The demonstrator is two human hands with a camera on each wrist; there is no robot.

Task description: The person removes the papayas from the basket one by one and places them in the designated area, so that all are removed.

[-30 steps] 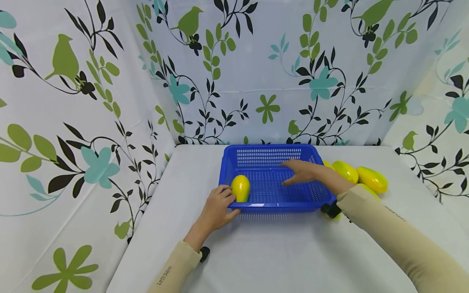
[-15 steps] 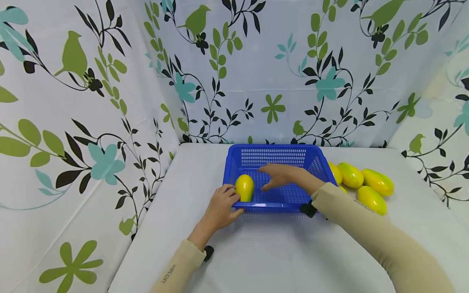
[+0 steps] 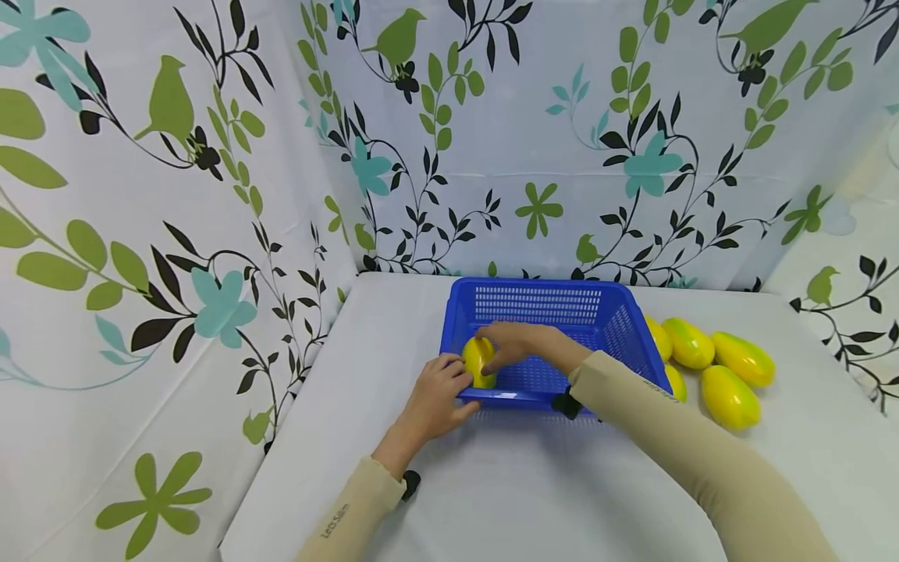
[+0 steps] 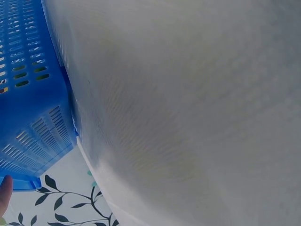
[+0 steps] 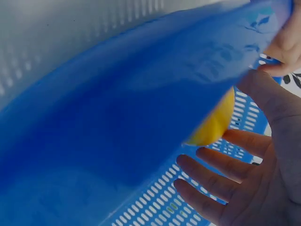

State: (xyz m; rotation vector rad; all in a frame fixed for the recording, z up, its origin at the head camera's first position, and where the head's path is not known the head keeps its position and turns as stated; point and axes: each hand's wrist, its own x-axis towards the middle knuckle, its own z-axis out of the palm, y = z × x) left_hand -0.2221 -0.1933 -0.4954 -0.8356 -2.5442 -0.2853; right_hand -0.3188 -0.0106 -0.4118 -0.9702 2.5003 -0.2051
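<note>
A yellow mango (image 3: 474,357) stands in the front left corner of a blue plastic basket (image 3: 537,290). My left hand (image 3: 437,394) grips that corner, fingers over the left rim and thumb at the front. Only one fingertip (image 4: 4,190) of it shows in the left wrist view. My right hand (image 3: 527,343) reaches inside the basket with its fingers about the mango's far side and its thumb on the near side. In the right wrist view the fingers (image 5: 211,181) are spread and fairly straight, one at the mango (image 5: 217,123), which the basket wall partly hides.
Several more yellow mangoes (image 3: 730,398) lie on the white-covered table (image 3: 562,492) along the basket's right side, one partly behind the right sleeve (image 3: 674,429). A patterned curtain (image 3: 534,140) hangs behind the table and down both sides.
My right hand has moved left across the basket to the mango. The left hand keeps its hold on the corner. The head view has shifted slightly, so the scene sits further right.
</note>
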